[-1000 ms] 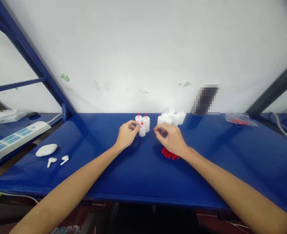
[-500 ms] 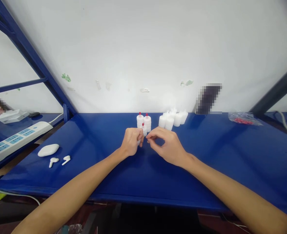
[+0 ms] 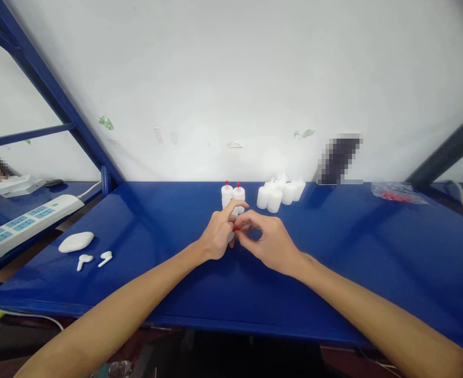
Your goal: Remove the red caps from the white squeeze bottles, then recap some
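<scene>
My left hand [image 3: 216, 235] is wrapped round a small white bottle [image 3: 230, 237], mostly hidden by the fingers. With thumb and fingertips, my right hand [image 3: 269, 239] pinches a small red cap [image 3: 235, 229] at the bottle's top end. Just behind my hands stand white bottles with red caps, among them one on the left [image 3: 227, 194] and one on the right [image 3: 239, 196]; a third is mostly covered by my left hand. Right of these is a cluster of several white bottles [image 3: 274, 200] without red caps.
A clear plastic bag [image 3: 397, 193] with red pieces lies at the back right of the blue table [image 3: 353, 252]. On the left are a white earbud case [image 3: 76, 242], two earbuds [image 3: 106, 258] and a power strip [image 3: 30, 221]. A white wall [image 3: 231, 94] stands behind.
My left hand has moved slightly right and nearer to me with the bottle, its index finger now extended. My right fingertips now meet the bottle's top, where a red cap shows.
</scene>
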`<state>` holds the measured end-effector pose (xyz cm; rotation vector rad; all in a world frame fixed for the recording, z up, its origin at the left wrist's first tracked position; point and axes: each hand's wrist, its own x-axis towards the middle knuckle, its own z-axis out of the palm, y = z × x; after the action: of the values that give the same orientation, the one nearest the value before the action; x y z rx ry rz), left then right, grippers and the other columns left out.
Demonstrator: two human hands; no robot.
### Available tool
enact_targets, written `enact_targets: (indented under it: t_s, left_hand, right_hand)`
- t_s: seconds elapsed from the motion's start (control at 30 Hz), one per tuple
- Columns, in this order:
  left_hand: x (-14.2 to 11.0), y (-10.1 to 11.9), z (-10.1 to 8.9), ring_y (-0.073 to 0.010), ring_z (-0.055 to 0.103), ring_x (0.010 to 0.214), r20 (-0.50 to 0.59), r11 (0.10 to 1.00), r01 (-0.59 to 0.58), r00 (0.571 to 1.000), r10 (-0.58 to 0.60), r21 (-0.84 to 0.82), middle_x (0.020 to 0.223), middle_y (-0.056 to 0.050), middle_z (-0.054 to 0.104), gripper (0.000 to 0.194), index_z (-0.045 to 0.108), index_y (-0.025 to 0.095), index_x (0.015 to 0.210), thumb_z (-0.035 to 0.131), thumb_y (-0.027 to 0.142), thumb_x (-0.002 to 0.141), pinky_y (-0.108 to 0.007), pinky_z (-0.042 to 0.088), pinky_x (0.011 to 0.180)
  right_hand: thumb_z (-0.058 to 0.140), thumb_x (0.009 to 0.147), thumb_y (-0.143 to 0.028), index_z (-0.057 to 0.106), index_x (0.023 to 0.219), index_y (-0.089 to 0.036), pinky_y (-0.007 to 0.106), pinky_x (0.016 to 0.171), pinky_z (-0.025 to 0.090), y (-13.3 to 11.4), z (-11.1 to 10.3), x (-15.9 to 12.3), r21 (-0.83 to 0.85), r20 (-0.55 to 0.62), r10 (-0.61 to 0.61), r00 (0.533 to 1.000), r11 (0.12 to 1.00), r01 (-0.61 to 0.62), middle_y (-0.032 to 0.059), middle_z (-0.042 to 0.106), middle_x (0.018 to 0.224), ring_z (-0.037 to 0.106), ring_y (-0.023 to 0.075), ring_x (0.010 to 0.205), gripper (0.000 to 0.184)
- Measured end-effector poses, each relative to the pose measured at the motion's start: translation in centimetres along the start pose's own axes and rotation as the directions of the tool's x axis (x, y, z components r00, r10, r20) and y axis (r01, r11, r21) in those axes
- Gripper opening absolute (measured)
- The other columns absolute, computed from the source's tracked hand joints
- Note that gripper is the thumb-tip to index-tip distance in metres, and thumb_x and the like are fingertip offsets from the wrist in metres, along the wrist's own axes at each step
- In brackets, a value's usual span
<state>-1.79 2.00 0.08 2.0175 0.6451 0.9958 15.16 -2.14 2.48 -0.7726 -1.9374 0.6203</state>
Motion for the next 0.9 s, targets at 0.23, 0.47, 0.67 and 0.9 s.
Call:
enact_targets:
  t_s: [0.23, 0.47, 0.67, 0.9]
  left_hand:
    - [0.16, 0.1, 0.19, -0.012, 0.053, 0.054, 0.023, 0.979, -0.128, 0.992, 0.126, 0.159, 0.073, 0.001, 0.06, 0.036, 0.055, 0.016, 0.115, 0.037, 0.027, 0.085, -0.023, 0.043, 0.052]
    - [0.53, 0.53, 0.09, -0.015, 0.055, 0.061, 0.067, 0.957, -0.196, 0.98, 0.186, 0.215, 0.07, 0.001, 0.058, 0.033, 0.056, 0.015, 0.101, 0.034, 0.022, 0.078, -0.027, 0.044, 0.059]
    - [0.39, 0.47, 0.12, -0.0155, 0.052, 0.056, 0.152, 0.924, -0.205, 0.975, 0.163, 0.323, 0.066, 0.0, 0.056, 0.02, 0.052, 0.017, 0.083, 0.036, 0.02, 0.073, -0.029, 0.043, 0.057]
    - [0.18, 0.39, 0.34, -0.0145, 0.047, 0.055, 0.09, 0.923, -0.276, 0.961, 0.262, 0.266, 0.067, 0.003, 0.05, 0.033, 0.044, 0.019, 0.102, 0.038, 0.017, 0.07, -0.029, 0.04, 0.057]
  right_hand:
    - [0.057, 0.081, -0.005, 0.053, 0.102, -0.025, 0.027, 0.073, 0.058, -0.03, -0.06, -0.11, -0.037, 0.009, 0.002, 1.0, 0.999, -0.002, -0.003, 0.069, 0.086, 0.07, 0.0138, 0.076, 0.029]
    - [0.057, 0.079, -0.005, 0.054, 0.105, -0.024, 0.029, 0.075, 0.058, -0.45, -0.05, -0.09, -0.083, 0.038, 0.014, 0.999, 0.996, -0.011, -0.0005, 0.07, 0.092, 0.07, 0.0149, 0.079, 0.033]
    - [0.057, 0.077, -0.003, 0.052, 0.1, -0.024, 0.027, 0.069, 0.055, -0.55, -0.2, -0.29, -0.14, 0.117, 0.044, 0.992, 0.99, -0.027, -0.0013, 0.067, 0.087, 0.066, 0.0146, 0.076, 0.031]
    - [0.059, 0.078, -0.006, 0.052, 0.091, -0.024, 0.028, 0.066, 0.054, -0.34, 0.07, -0.48, -0.17, 0.079, -0.004, 0.997, 0.985, 0.017, -0.0017, 0.066, 0.081, 0.064, 0.015, 0.07, 0.023]
